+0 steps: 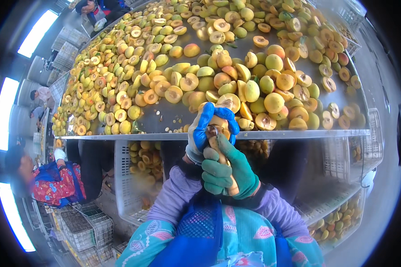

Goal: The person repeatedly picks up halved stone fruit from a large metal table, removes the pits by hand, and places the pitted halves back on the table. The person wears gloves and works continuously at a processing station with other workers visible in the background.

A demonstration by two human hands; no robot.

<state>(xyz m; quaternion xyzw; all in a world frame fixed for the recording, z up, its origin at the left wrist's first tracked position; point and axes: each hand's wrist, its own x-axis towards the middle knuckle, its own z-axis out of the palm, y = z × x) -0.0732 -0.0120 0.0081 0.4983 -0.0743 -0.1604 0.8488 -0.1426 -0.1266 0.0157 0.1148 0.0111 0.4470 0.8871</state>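
Steel table (294, 134) fills the upper half, its near edge running straight across just above my hands. Whole and halved yellow-orange fruit (236, 75) covers most of it, thickest toward the far edge and both far corners; a bare strip of metal shows along the near edge, left of centre.

White slatted crates (129, 187) sit under the table, holding more fruit.

Co-worker in a red patterned top (58, 182) stands at the table's left end.

My left hand (207, 127), blue-and-white glove, sits right at the near edge, about mid-length. Fingers curled tight around one fruit half (218, 122), cut face toward me, blue fingertips wrapping its top and left side.

My right hand (227, 171), green glove, is just below the left, touching it. Fingers clenched around a wooden-handled tool (223, 164); thumb runs up along it. Its metal tip (212, 130) is pressed into the fruit half, at the pit area. Can't tell the tip's shape, too small and partly hidden by the gloves.
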